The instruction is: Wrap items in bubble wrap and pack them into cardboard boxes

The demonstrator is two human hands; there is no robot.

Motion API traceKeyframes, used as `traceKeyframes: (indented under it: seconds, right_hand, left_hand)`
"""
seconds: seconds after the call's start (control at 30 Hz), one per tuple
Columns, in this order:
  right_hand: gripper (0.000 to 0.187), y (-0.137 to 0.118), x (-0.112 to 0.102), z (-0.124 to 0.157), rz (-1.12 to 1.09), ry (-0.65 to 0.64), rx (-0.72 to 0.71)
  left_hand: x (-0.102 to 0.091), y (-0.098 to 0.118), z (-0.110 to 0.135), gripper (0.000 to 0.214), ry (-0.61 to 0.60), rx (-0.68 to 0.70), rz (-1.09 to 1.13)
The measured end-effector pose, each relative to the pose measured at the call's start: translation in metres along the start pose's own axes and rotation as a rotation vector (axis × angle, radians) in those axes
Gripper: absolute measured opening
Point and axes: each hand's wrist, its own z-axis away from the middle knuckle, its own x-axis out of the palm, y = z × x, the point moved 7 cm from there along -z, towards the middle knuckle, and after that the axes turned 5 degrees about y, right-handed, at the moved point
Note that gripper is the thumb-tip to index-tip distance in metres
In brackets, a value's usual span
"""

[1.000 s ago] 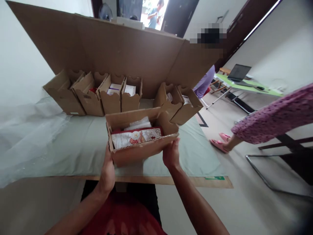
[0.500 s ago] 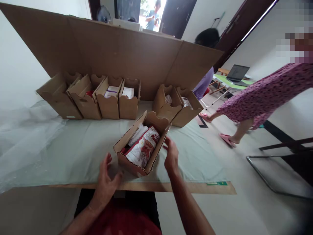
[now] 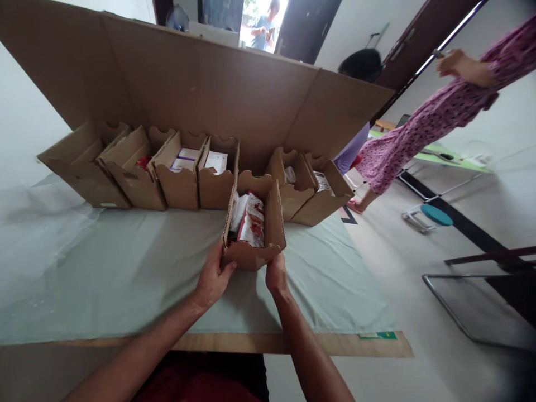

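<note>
A small open cardboard box (image 3: 253, 254) stands on the table (image 3: 125, 268), pointing lengthwise into the gap in a row of like boxes. It holds a red-and-white packet (image 3: 252, 220) and white wrapped items. My left hand (image 3: 213, 278) grips its near left corner. My right hand (image 3: 275, 273) grips the near right corner. Both hands are closed on the box's front end.
Several open boxes (image 3: 180, 178) line up on the left and two boxes (image 3: 312, 192) on the right, all against a tall cardboard sheet (image 3: 209, 84). A person in a purple dress (image 3: 410, 134) walks past on the right. A metal chair frame (image 3: 469, 301) stands at the lower right.
The box has been turned from crosswise to lengthwise and pushed away from me into the row's gap. Both hands went from open beside it to gripping its near end. The person at right moved on.
</note>
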Motion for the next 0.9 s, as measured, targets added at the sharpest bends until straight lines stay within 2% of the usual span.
traceKeyframes:
  seconds: [0.13,0.27,0.37,0.47,0.63,0.77,0.9]
  right_hand:
    - [0.052,0.015,-0.011,-0.020,-0.040,0.054,0.037]
    - [0.051,0.012,-0.017,-0.034,-0.055,0.041,0.077]
    - [0.055,0.008,-0.022,-0.021,-0.087,0.061,0.077]
    - [0.059,0.007,-0.026,0.006,-0.092,0.064,0.013]
    - [0.061,0.004,-0.020,0.037,0.066,-0.039,-0.079]
    - [0.062,-0.004,-0.012,0.034,0.133,-0.059,-0.090]
    - [0.061,-0.020,0.000,0.017,0.123,-0.084,-0.134]
  left_hand:
    - [0.012,0.000,-0.018,0.057,-0.012,0.063,-0.074]
    - [0.023,0.002,-0.017,0.056,0.007,0.081,-0.153]
    - [0.025,0.004,-0.010,0.055,0.028,0.114,-0.177]
    - [0.020,0.004,-0.007,0.056,0.009,0.127,-0.154]
    - [0.004,0.011,-0.016,0.050,-0.084,0.144,-0.145]
    - [-0.001,0.012,-0.027,0.052,-0.131,0.145,-0.156]
    - [0.004,0.016,-0.042,0.055,-0.128,0.150,-0.158]
